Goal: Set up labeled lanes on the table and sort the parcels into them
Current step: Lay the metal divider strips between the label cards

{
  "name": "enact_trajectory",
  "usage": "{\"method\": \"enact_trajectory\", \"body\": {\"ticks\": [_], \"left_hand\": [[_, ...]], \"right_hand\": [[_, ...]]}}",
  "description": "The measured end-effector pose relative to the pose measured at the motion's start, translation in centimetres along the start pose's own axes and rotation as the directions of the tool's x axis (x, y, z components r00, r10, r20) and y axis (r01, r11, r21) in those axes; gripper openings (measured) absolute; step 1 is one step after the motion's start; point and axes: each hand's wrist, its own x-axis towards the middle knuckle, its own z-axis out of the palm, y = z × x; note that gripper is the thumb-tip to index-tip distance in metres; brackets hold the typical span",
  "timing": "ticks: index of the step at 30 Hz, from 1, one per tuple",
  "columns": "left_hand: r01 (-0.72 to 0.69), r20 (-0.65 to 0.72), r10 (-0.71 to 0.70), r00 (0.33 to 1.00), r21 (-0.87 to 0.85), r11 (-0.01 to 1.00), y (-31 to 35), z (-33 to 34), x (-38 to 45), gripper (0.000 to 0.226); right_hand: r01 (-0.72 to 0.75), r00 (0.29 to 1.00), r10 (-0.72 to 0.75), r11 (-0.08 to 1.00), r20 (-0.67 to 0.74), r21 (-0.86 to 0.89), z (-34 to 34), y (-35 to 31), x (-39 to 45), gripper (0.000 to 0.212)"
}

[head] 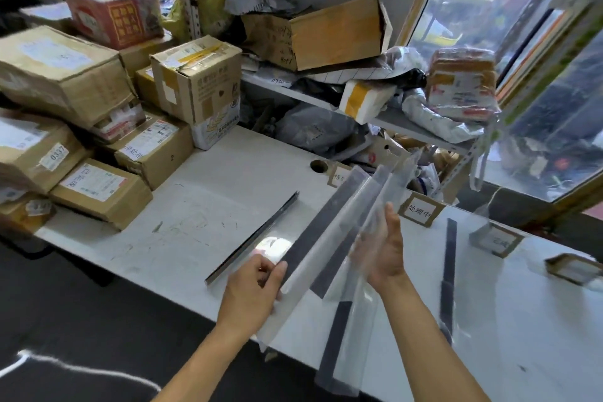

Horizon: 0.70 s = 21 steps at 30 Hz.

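Observation:
Above the white table [228, 179] I hold a fan of long clear plastic strips with dark bands [339, 238]. My left hand [254, 284] grips the near end of one strip, thumb on top. My right hand [386, 248] lies against the other strips with fingers mostly straight. One dark strip [257, 235] lies flat on the table to the left, another [448, 271] to the right. Cardboard label cards stand along the far edge: one partly hidden [339, 174], one in the middle [421, 209], one to the right [499, 240]. Cardboard parcels [98, 186] are stacked at the left.
A metal shelf [326, 101] behind the table is crowded with boxes and mailer bags. A further small cardboard frame [574, 268] lies at the table's right end. A cable hole [318, 165] opens near the far edge. Dark floor runs along the near side.

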Motion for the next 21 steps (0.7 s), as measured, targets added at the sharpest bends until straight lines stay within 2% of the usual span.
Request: {"method": "enact_trajectory", "body": {"ticks": [2,5,7,9,10,12,14,17,19,21], "left_hand": [[0.005,0.08,-0.006,0.997,0.005,1.0,0.3,2.1,-3.1,0.029],[-0.033,0.129,0.023,0.991,0.077,0.996,-0.2,4.7,-6.7,0.029],[-0.051,0.142,0.034,0.989,0.121,0.991,-0.4,5.9,-8.3,0.033],[-0.045,0.207,0.019,0.978,0.124,0.991,0.0,6.8,-9.5,0.035],[-0.046,0.259,0.012,0.966,0.125,0.991,0.4,7.3,-9.9,0.035],[-0.06,0.395,-0.007,0.919,0.157,0.986,1.8,8.4,-10.6,0.034],[-0.101,0.494,0.004,0.87,0.171,0.98,3.4,10.2,-10.9,0.032],[-0.177,0.429,0.118,0.895,0.101,0.979,6.6,14.8,-11.4,0.011],[-0.195,0.36,0.163,0.918,0.052,0.98,8.8,19.0,-11.7,0.022],[-0.163,0.342,0.14,0.929,0.041,0.986,11.0,23.6,-12.3,0.023]], "right_hand": [[0.052,0.997,-0.051,0.999,-0.061,0.007,-0.7,-1.2,-0.1,0.09],[0.122,0.984,-0.117,0.992,-0.132,0.028,-2.2,-4.1,-1.6,0.063],[0.15,0.974,-0.141,0.988,-0.179,0.039,-4.3,-5.8,-2.4,0.071],[0.155,0.974,-0.151,0.988,-0.167,0.01,-6.7,-7.1,-3.4,0.054],[0.172,0.971,-0.17,0.985,-0.168,-0.004,-7.7,-7.5,-4.0,0.053],[0.174,0.971,-0.174,0.985,-0.166,-0.013,-9.9,-8.0,-5.0,0.066],[0.189,0.97,-0.19,0.982,-0.151,-0.022,-11.6,-8.8,-6.2,0.067],[0.157,0.974,-0.168,0.984,-0.149,-0.079,-14.3,-10.0,-7.9,0.07],[0.134,0.974,-0.151,0.985,-0.167,-0.111,-16.5,-10.8,-9.0,0.083],[0.09,0.983,-0.105,0.991,-0.149,-0.1,-19.0,-12.1,-10.8,0.076]]}}
